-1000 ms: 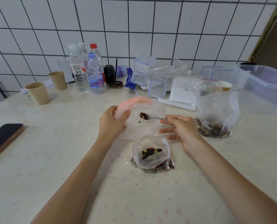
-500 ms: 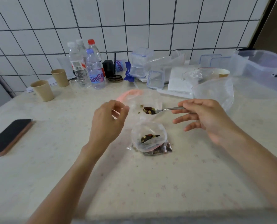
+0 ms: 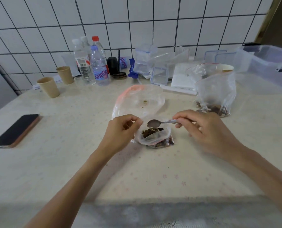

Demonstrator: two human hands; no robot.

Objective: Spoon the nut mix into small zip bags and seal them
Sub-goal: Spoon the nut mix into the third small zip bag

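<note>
Head view: at frame centre, the small zip bag (image 3: 154,136) stands on the table (image 3: 71,162), mouth open and partly filled with nut mix; sealing is yet to come. The left hand (image 3: 122,132) pinches the bag's left rim. The right hand (image 3: 202,127) grips the spoon (image 3: 161,122), its emptied bowl just above the mouth. A supply bag (image 3: 215,94) of mix waits at upper right.

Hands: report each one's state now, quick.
Left hand: pinches the small zip bag's rim.
Right hand: pinches the empty spoon by its handle.
</note>
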